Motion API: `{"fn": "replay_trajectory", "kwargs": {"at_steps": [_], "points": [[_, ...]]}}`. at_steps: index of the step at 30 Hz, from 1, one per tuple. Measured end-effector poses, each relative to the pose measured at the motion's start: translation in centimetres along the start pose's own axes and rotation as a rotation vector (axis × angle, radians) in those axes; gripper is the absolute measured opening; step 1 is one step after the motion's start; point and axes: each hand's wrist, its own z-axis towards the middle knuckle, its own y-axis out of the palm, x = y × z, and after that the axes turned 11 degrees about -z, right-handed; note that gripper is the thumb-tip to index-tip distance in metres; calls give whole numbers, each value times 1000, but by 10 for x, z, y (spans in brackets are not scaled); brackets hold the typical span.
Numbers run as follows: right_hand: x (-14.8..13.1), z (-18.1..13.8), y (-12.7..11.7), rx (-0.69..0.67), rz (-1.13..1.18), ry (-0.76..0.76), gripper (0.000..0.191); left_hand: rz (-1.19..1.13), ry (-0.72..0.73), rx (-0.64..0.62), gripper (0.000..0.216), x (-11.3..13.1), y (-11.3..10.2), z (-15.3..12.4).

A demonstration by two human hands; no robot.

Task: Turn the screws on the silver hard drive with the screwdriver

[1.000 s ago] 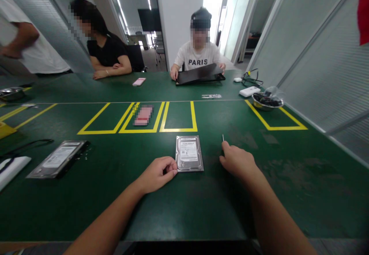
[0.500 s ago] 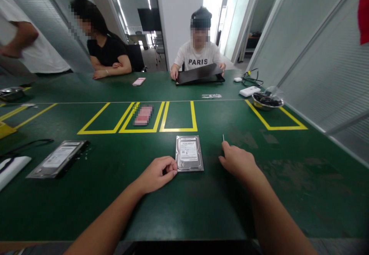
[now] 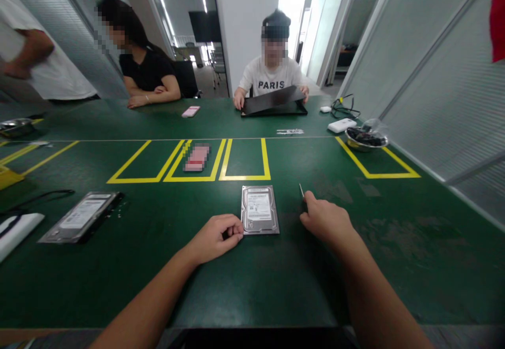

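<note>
Hard drive (image 3: 259,209) flat at frame centre. Left hand (image 3: 216,237) curled, fingertips touching its lower-left corner; real grip unclear. Right hand (image 3: 325,222) just right of drive, apart, closed around thin screwdriver (image 3: 301,190).

The right hand (image 3: 325,222) is closed around a thin tool (image 3: 301,190), and only its little tip pokes out. The left hand (image 3: 216,237) curls at the corner of the drive (image 3: 259,209). You cannot tell if it grips the drive. The words on the drive's label are too small to read. The pink thing (image 3: 196,158) is blurred. The white thing (image 3: 18,231) is cut off by the left edge. What lies in the bowl (image 3: 365,144) is too small to tell.
</note>
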Motion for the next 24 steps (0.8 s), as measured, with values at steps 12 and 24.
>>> {"fn": "replay_trajectory", "kwargs": {"at_steps": [12,24], "points": [[9,-9,-16,443,90,109,19,-23,-17,23,7,1,1,0],[-4,-58,-66,656,391,-415,15,-42,-22,30,8,-4,2,-1]]}}
